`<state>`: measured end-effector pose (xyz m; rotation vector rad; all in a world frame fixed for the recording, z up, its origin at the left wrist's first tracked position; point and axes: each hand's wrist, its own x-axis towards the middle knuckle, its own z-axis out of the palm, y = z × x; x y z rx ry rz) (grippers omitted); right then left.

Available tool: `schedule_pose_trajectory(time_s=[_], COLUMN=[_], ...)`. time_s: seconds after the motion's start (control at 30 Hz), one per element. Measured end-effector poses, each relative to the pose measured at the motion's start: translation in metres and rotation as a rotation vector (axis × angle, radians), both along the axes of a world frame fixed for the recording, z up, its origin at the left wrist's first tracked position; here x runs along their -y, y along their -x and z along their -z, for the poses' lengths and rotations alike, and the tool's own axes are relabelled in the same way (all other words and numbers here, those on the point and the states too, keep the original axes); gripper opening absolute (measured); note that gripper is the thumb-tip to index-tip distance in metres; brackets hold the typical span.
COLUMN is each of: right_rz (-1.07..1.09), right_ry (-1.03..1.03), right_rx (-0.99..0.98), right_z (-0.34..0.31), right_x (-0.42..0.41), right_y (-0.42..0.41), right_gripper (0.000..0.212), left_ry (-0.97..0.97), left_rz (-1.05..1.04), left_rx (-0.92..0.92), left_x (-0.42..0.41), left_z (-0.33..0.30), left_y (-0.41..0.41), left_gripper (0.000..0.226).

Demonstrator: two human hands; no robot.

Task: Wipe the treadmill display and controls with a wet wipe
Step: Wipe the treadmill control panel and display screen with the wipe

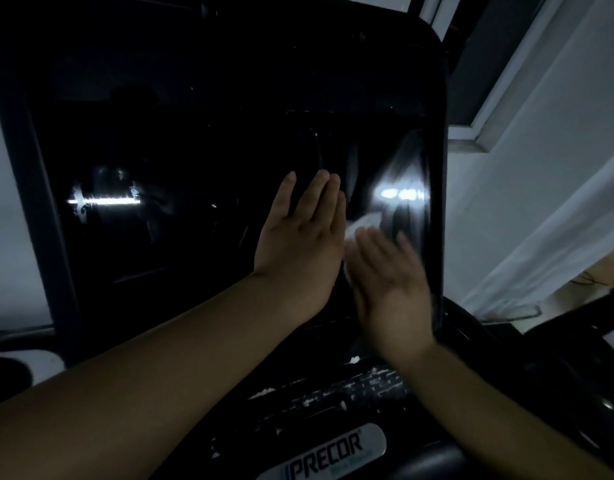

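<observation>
A large black glossy treadmill display (194,140) fills the middle of the head view. My left hand (302,237) lies flat on its lower middle, fingers together and pointing up, with nothing in it. My right hand (388,282), blurred by motion, presses a white wet wipe (362,225) against the display's lower right part. Only a crumpled bit of the wipe shows above and left of the fingers. Below the display lies the control panel (333,396) with a worn keypad.
A silver Precor badge (329,452) sits at the bottom below the keypad. A white wall and window frame (506,81) stand to the right. Dark console arms (558,358) curve off at the lower right. Light reflections streak the screen.
</observation>
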<state>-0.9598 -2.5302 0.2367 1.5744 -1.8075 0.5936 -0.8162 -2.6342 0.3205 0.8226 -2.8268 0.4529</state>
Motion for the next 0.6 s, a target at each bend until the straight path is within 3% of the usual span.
schedule_pose_trajectory(time_s=[0.17,0.43,0.6], right_rz=[-0.034,0.301,0.160], right_ry=[0.000,0.007,0.021], right_rx=[-0.053,0.097,0.111], right_z=[0.025,0.021,0.037], right_x=[-0.026,-0.040,-0.033], right_y=[-0.011,0.042,-0.008], right_gripper=[0.035,0.039,0.040], left_ry=[0.016,0.024,0.016], left_rz=[-0.007,-0.015,-0.011], left_rx=[0.017,0.023,0.022], left_x=[0.001,0.000,-0.001], left_z=[0.001,-0.002,-0.001], left_y=[0.000,-0.001,0.000], left_gripper=[0.102,0.110,0.109])
